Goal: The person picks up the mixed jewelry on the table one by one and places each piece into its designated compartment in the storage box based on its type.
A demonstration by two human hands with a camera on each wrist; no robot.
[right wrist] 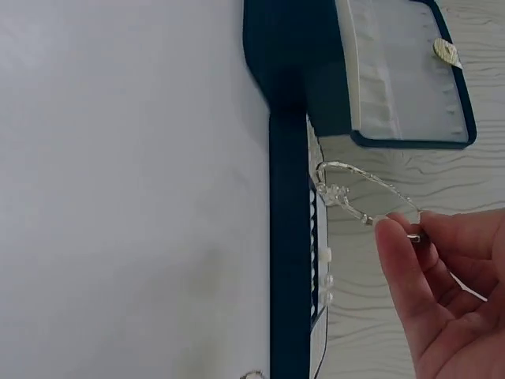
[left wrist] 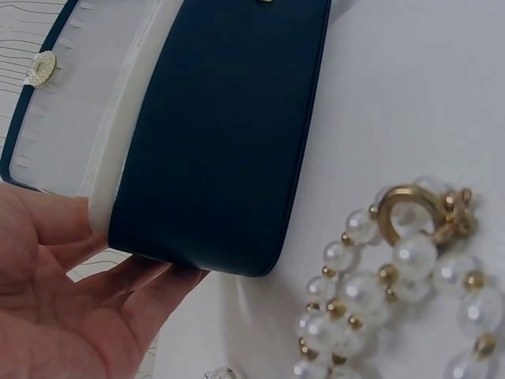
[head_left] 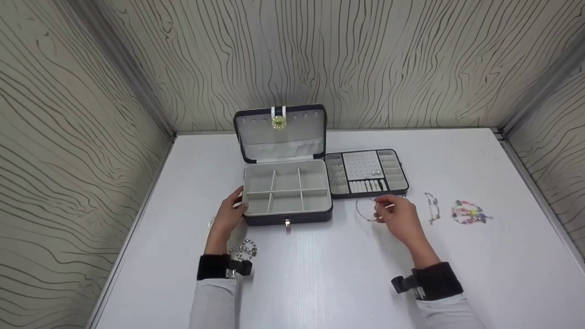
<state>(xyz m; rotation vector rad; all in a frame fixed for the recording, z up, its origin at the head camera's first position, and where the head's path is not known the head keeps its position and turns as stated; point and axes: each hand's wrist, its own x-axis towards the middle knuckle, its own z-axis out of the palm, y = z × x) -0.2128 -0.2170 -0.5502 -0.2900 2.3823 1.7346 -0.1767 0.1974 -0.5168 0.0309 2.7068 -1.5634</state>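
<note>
My left hand (head_left: pixel 228 218) grips the left side of a dark blue jewelry box (head_left: pixel 267 220), thumb at the rim and fingers against the side. The lid (head_left: pixel 283 132) stands up, and the box shows six bare white compartments. Between thumb and fingers, my right hand (head_left: pixel 401 219) pinches a thin silvery bracelet (right wrist: pixel 387 187) at one end of its loop, raised in front of the jewelry tray (head_left: pixel 365 195). In the left wrist view, a pearl bracelet (left wrist: pixel 414 257) with gold beads lies close to the box.
Right of my right hand lie a thin chain bracelet (head_left: pixel 432 208) and a pile of colourful bead bracelets (head_left: pixel 470 213). Pearl earrings (head_left: pixel 375 172) sit on the tray's perforated panel. Patterned walls (head_left: pixel 365 64) stand behind and beside the white table (head_left: pixel 301 283).
</note>
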